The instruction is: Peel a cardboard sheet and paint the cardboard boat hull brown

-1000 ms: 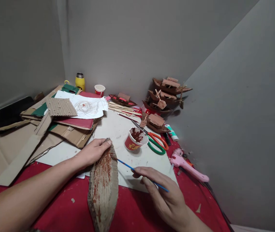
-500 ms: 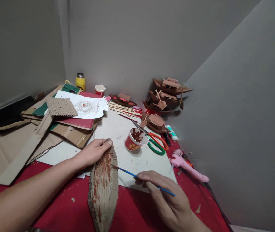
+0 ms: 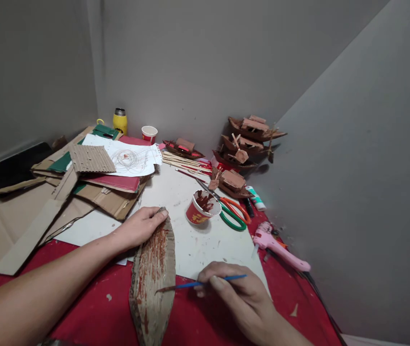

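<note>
A leaf-shaped piece of corrugated cardboard point(image 3: 159, 283), pointed at its ends, carries streaks of red-brown paint, thickest on its upper half. My left hand point(image 3: 142, 227) grips its far tip, thumb on top. Between the thumb and fingers of my right hand point(image 3: 231, 293) is a thin blue paintbrush point(image 3: 186, 285). Its dark bristles are over the cardboard's lower middle and seem to touch it. Beyond my hands stands a red and white paper cup point(image 3: 198, 211) with red-brown paint smeared inside.
Scissors point(image 3: 233, 221) with green and orange handles lie beside the cup. A pink glue gun point(image 3: 280, 252) is at the right edge. Brown model boats point(image 3: 251, 129) stand at the back right, near wooden sticks point(image 3: 186, 162). Cardboard scraps point(image 3: 107, 199) pile up on the left.
The brush has moved down the cardboard toward me and turned nearly level. My right hand has shifted slightly left. My left hand keeps its hold on the tip.
</note>
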`<state>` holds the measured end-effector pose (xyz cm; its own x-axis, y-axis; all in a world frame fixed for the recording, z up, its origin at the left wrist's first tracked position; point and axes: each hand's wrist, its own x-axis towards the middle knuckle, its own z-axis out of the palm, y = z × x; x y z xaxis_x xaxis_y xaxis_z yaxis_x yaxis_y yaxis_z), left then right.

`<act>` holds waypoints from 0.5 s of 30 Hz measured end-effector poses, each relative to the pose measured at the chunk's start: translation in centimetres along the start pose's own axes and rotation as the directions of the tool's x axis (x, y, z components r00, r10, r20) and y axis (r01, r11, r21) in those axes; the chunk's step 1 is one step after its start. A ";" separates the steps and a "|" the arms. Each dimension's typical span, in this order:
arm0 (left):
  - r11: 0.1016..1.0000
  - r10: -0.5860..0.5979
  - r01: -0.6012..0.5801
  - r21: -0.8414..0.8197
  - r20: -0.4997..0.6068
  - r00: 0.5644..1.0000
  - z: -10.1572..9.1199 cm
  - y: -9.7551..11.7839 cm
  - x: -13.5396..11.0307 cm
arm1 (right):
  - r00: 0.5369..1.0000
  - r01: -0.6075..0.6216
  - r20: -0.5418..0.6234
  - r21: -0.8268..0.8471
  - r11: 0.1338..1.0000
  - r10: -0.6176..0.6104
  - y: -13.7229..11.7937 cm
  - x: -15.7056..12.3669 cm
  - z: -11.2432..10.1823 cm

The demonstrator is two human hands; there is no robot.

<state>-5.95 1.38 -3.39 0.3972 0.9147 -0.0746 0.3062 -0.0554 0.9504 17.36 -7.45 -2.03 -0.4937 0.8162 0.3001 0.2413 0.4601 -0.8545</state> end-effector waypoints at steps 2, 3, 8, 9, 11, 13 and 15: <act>1.000 0.004 -0.004 0.004 0.001 1.000 0.0 0.0 0.0 | 0.998 -0.005 -0.060 -0.011 1.000 0.004 0.7 0.1 0.0; 1.000 0.006 -0.006 0.006 0.001 1.000 0.0 0.0 0.0 | 0.994 -0.011 -0.111 -0.010 1.000 0.010 1.0 0.1 0.0; 1.000 0.005 -0.005 0.014 0.012 1.000 0.0 0.1 -0.1 | 0.983 -0.113 -0.129 0.147 0.983 0.132 0.8 0.1 0.2; 1.000 0.004 -0.004 0.016 0.013 1.000 0.0 0.1 -0.2 | 0.989 -0.121 -0.071 0.161 0.980 0.134 0.6 0.1 0.3; 1.000 0.005 -0.006 0.020 0.014 1.000 0.0 0.1 -0.2 | 0.995 -0.100 0.017 0.112 0.989 0.099 0.4 0.2 0.4; 1.000 0.012 -0.013 0.021 0.012 1.000 0.0 0.1 -0.2 | 0.999 -0.033 -0.018 0.020 0.999 0.034 0.6 0.3 0.4; 1.000 0.023 -0.023 0.021 0.009 1.000 0.1 0.1 -0.1 | 0.991 0.017 -0.128 -0.048 0.999 -0.023 1.1 0.2 0.3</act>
<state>-5.92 1.23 -3.30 0.4116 0.9097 -0.0555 0.3154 -0.0850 0.9452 17.22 -6.88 -3.02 -0.3876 0.8437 0.3714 0.2725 0.4897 -0.8282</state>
